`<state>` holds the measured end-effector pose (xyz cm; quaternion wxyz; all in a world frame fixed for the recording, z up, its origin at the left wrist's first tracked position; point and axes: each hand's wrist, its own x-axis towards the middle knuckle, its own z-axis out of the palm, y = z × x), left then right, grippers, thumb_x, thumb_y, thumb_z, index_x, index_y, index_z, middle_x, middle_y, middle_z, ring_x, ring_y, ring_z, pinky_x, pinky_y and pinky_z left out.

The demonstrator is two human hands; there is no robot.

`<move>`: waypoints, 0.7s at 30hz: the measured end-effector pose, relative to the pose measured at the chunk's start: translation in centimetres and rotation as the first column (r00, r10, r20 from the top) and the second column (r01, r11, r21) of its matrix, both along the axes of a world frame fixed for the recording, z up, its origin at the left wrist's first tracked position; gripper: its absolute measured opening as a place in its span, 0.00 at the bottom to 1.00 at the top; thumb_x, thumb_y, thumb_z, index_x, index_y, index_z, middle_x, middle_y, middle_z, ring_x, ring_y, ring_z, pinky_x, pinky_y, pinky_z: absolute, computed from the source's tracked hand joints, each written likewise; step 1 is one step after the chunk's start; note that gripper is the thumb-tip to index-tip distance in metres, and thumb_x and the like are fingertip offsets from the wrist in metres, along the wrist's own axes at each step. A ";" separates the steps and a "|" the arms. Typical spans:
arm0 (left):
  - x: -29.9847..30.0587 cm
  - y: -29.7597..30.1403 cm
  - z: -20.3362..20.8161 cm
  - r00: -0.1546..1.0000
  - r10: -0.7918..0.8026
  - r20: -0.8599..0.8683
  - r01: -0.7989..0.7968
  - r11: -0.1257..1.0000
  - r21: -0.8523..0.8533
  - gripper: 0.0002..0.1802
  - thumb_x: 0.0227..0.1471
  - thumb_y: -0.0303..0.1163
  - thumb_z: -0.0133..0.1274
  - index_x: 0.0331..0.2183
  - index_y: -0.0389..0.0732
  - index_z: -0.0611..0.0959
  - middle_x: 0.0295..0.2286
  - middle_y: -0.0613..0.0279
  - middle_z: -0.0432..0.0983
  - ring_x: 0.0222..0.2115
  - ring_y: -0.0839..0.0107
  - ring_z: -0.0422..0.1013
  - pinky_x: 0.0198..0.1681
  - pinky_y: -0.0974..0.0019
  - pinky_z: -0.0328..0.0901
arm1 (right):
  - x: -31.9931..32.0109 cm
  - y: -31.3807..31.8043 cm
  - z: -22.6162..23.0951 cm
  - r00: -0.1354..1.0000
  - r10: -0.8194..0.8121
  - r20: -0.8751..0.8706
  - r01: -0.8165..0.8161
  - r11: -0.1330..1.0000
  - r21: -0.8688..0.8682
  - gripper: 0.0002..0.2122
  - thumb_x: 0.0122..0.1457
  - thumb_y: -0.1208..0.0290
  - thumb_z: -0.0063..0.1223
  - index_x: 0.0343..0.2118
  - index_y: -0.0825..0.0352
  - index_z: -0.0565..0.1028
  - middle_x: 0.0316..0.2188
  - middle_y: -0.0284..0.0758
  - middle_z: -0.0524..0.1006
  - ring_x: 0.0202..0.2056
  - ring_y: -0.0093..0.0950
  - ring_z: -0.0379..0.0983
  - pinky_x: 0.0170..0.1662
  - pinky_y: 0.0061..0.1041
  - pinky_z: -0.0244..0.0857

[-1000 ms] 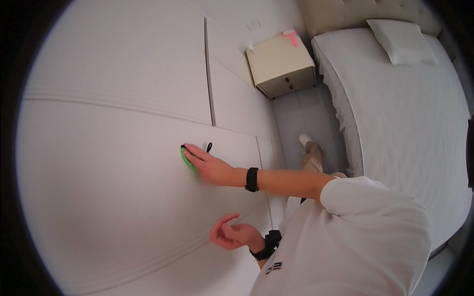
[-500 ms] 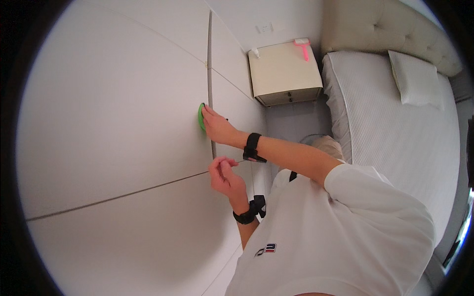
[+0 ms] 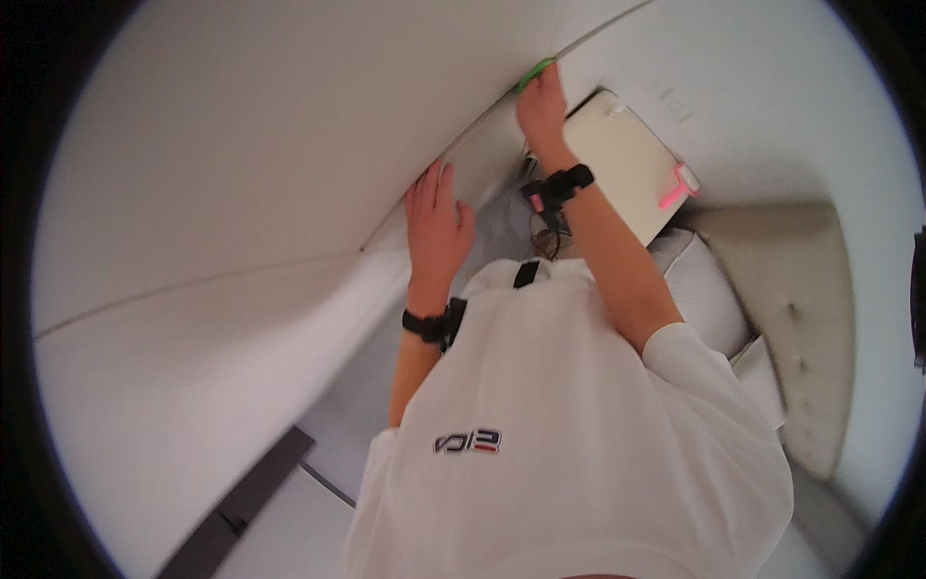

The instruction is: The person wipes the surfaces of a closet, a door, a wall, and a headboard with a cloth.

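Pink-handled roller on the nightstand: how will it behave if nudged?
Pink-handled roller: probably light, given its slim handle. Its rounded white head might roll, though the protruding handle should curb that. Near the edge of the nightstand, it could slip off.

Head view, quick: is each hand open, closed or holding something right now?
Left hand: open, fingertips at the edge of the smooth white panel.
Right hand: holding the flat green pad at that panel's edge.

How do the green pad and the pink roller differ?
The green pad is in the right hand; the pink roller lies on the nightstand. The pad shows only green; the roller has a pink handle and white head. Both are brightly coloured.
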<state>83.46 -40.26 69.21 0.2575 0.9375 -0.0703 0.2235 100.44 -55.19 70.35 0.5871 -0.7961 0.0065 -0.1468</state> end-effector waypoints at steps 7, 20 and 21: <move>1.1 0.1 2.3 0.967 0.246 -0.066 -0.243 0.968 0.060 0.31 0.46 0.31 0.48 0.54 0.34 0.65 0.53 0.48 0.61 0.55 0.51 0.55 0.59 0.45 0.45 | 1.4 0.3 -0.8 0.951 0.069 0.303 0.062 0.914 -0.402 0.16 0.54 0.80 0.40 0.47 0.76 0.65 0.47 0.52 0.67 0.55 0.47 0.58 0.58 0.43 0.52; 0.2 2.0 -1.1 0.874 0.485 0.014 -0.478 0.856 0.198 0.31 0.42 0.32 0.50 0.51 0.38 0.69 0.49 0.56 0.66 0.51 0.59 0.59 0.59 0.48 0.47 | 5.0 -4.7 -2.7 0.755 0.533 0.382 -0.055 0.632 -0.773 0.27 0.42 0.85 0.45 0.51 0.70 0.66 0.53 0.42 0.65 0.58 0.45 0.53 0.61 0.46 0.46; 0.3 1.8 -0.9 0.873 0.487 0.019 -0.480 0.854 0.200 0.30 0.42 0.32 0.50 0.51 0.38 0.69 0.48 0.57 0.66 0.51 0.59 0.60 0.59 0.49 0.48 | 6.4 -6.1 -2.8 0.777 0.497 0.385 -0.027 0.639 -0.769 0.27 0.42 0.85 0.44 0.51 0.70 0.66 0.53 0.43 0.65 0.58 0.46 0.53 0.60 0.46 0.47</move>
